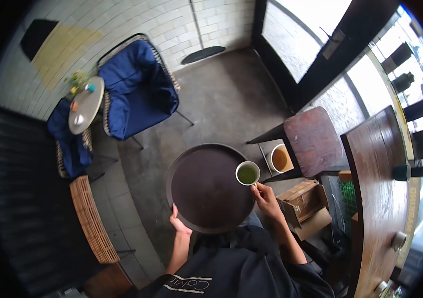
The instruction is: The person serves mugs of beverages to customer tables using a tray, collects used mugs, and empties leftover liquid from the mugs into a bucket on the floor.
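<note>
My left hand (pixel 180 222) grips the near-left rim of a round dark brown tray (pixel 206 188), thumb on top and the other fingers hidden beneath. The tray is level in front of my body, and nothing stands on its middle. In my right hand (pixel 268 200) is a white cup (pixel 254 183) of green liquid, held by its near side with the fingers closed. The cup is at the tray's right edge; I cannot tell whether it rests on the tray or hangs above it.
Right of the tray stands a stool (pixel 313 141), with a white tub (pixel 281 158) beside it and a cardboard box (pixel 306 208) below. A wooden counter (pixel 378 188) runs along the window. Left are a blue-cushioned chair (pixel 139 89), a small round table (pixel 88 107) and a wicker chair (pixel 92 218).
</note>
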Demonstrator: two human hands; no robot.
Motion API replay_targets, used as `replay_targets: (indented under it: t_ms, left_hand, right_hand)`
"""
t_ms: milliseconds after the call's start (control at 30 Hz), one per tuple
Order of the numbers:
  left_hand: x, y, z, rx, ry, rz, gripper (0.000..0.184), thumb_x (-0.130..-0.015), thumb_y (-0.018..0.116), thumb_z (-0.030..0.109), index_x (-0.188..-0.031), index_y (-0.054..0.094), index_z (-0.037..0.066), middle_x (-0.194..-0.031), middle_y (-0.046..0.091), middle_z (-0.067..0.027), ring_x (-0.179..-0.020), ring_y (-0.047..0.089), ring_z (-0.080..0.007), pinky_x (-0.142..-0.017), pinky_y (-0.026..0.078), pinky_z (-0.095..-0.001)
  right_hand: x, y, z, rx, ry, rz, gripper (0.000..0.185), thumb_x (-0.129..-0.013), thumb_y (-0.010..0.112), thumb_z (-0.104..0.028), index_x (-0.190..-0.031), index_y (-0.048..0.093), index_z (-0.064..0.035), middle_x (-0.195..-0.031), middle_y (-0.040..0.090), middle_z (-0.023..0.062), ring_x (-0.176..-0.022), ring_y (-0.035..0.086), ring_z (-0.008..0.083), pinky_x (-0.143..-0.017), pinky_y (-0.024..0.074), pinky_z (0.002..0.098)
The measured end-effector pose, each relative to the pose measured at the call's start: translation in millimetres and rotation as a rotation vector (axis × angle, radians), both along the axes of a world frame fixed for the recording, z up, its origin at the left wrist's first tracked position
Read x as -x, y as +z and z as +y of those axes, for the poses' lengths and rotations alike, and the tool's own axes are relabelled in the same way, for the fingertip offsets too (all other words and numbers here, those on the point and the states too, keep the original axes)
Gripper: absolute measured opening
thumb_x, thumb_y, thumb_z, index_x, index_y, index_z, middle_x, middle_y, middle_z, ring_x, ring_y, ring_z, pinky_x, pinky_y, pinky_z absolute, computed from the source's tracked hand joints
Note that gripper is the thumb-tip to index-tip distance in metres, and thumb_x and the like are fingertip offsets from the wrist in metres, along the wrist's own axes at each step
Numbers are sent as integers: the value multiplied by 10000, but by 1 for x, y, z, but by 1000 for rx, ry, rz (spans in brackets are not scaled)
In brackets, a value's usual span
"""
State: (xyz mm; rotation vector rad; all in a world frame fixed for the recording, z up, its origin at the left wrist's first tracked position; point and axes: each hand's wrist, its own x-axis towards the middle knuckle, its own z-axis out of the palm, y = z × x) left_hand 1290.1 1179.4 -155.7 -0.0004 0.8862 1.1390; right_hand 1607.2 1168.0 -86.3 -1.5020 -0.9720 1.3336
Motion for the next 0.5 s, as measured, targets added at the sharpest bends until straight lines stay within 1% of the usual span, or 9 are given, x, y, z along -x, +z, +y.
replay_targets:
  t_ms: [100, 133, 167, 233, 267, 367, 400, 433, 500]
  left_hand:
    - [8, -10, 37, 11, -84, 29, 575, -959, 420, 439, -1349, 451, 18, -1340, 511, -140, -1209, 494, -334, -1024, 392, -463]
    - [11, -15, 47, 28, -102, 55, 578, -957, 423, 443, -1349, 450, 19, -1335, 511, -143, -1204, 495, -337, -1018, 394, -467]
    - [15, -22, 55, 51, -119, 59, 578, -957, 423, 443, -1349, 450, 19, -1335, 511, -143, -1204, 495, -337, -1018, 394, -467]
    - [22, -38, 65, 132, -143, 124, 579, -955, 426, 445, -1349, 448, 20, -1328, 514, -140, -1197, 498, -332, -1008, 400, -464]
    - [20, -39, 67, 158, -155, 158, 578, -954, 431, 448, -1345, 451, 23, -1321, 515, -135, -1192, 501, -328, -1001, 404, -460]
    - [20, -56, 61, 186, -165, 188, 570, -952, 442, 443, -1339, 456, 24, -1318, 516, -130, -1190, 502, -322, -999, 406, -454]
    - [15, -66, 57, 193, -164, 192, 570, -952, 442, 443, -1339, 456, 24, -1318, 516, -130, -1190, 502, -322, -999, 406, -454]
    - [13, -73, 51, 192, -162, 172, 568, -951, 450, 440, -1337, 457, 24, -1312, 521, -126, -1186, 505, -319, -998, 407, -453]
    - [10, -88, 36, 231, -166, 167, 566, -949, 457, 436, -1336, 458, 23, -1306, 525, -123, -1183, 507, -316, -996, 407, -451]
  right_hand:
    - [-6, -35, 7, -15, -173, 9, 325, -1004, 494, -266, -805, 519, -10, -641, 356, -58, -612, 334, 32, -522, 303, 242]
    - [-8, -50, 9, -7, -217, 10, 329, -1008, 484, -253, -784, 504, -13, -624, 388, -49, -598, 376, 35, -519, 329, 242]
    - [-10, -65, 9, 16, -233, 12, 329, -1008, 484, -253, -784, 504, -13, -624, 388, -49, -598, 376, 35, -519, 329, 242]
    - [-15, -99, 5, 66, -336, 53, 324, -1016, 461, -265, -778, 481, -46, -671, 432, -39, -598, 427, 46, -567, 425, 238]
    - [-18, -121, 3, 47, -360, 47, 316, -1017, 456, -262, -782, 481, -52, -662, 433, -33, -588, 435, 53, -564, 437, 245]
    - [-29, -175, 6, 133, -480, 127, 313, -1021, 443, -263, -792, 482, -53, -657, 424, -35, -578, 434, 57, -565, 439, 242]
    - [-35, -198, 9, 164, -508, 120, 334, -1021, 436, -304, -791, 477, -65, -644, 398, -33, -553, 407, 71, -546, 427, 252]
    - [-40, -223, 13, 182, -510, 125, 334, -1021, 436, -304, -791, 477, -65, -644, 398, -33, -553, 407, 71, -546, 427, 252]
    - [-49, -267, 18, 335, -687, 155, 366, -1019, 424, -349, -767, 456, -85, -627, 382, -22, -523, 384, 93, -520, 409, 273]
